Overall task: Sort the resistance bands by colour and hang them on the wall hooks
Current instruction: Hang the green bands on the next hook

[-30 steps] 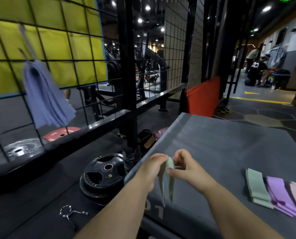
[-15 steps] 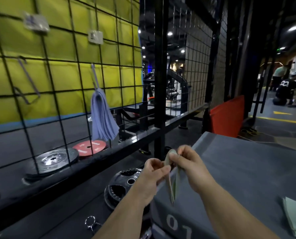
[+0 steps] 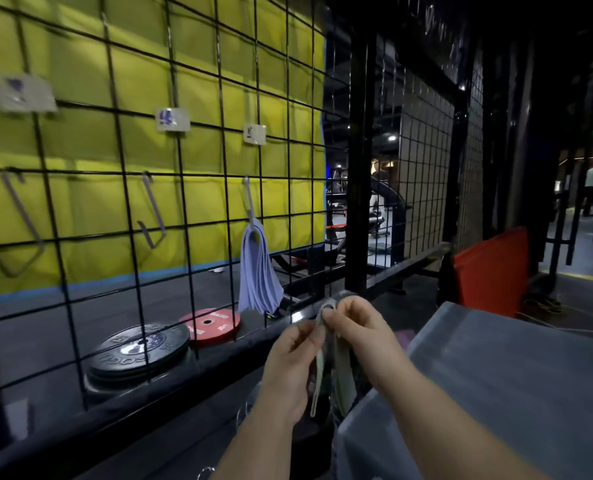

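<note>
Both hands work at lower centre. The left hand (image 3: 288,368) and right hand (image 3: 364,337), fingers curled, pinch the upper fold of a pale green resistance band (image 3: 342,375), a flat, limp elastic strip hanging with its long axis vertical. The nearest empty hook (image 3: 153,216), a bent metal rod on the black wire grid (image 3: 219,168), lies up and to the left of the hands, and the left hand is nearer it. Right of that hook hangs a bunch of soft lavender bands (image 3: 258,275). Blurred label cards (image 3: 172,119) sit above the hooks.
</note>
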{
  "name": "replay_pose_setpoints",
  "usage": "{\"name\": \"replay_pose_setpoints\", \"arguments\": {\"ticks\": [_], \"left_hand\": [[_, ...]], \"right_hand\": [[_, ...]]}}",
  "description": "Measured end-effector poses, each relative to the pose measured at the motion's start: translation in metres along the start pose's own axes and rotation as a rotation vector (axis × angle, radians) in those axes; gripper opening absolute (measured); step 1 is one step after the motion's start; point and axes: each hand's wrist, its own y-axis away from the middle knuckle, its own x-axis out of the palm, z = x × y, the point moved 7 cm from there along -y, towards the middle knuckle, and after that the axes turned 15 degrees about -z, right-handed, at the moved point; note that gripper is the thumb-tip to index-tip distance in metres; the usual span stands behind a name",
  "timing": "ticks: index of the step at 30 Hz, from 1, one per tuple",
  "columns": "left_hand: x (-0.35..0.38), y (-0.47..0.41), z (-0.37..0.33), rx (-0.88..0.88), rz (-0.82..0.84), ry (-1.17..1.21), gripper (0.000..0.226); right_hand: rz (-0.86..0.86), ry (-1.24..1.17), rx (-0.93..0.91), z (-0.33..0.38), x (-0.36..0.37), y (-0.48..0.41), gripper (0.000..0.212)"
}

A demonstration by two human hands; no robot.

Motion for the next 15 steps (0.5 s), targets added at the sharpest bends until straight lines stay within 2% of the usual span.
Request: {"name": "replay_pose_setpoints", "arguments": {"ticks": [5, 9, 15], "left_hand": [[-0.015, -0.003, -0.033, 0.101, -0.130, 0.048, 0.011], [-0.031, -0.001, -0.059, 0.146, -0.204, 0.090, 0.018], [-0.056, 0.008, -0.106, 0.345, -0.311, 0.089, 0.024]], "right_hand": [[0.093, -0.037, -0.012, 0.012, 0.033, -0.003, 0.020], [0.186, -0.058, -0.016, 0.025, 0.058, -0.003, 0.024], [0.246, -0.074, -0.103, 0.060, 0.095, 0.002, 0.021]]}}
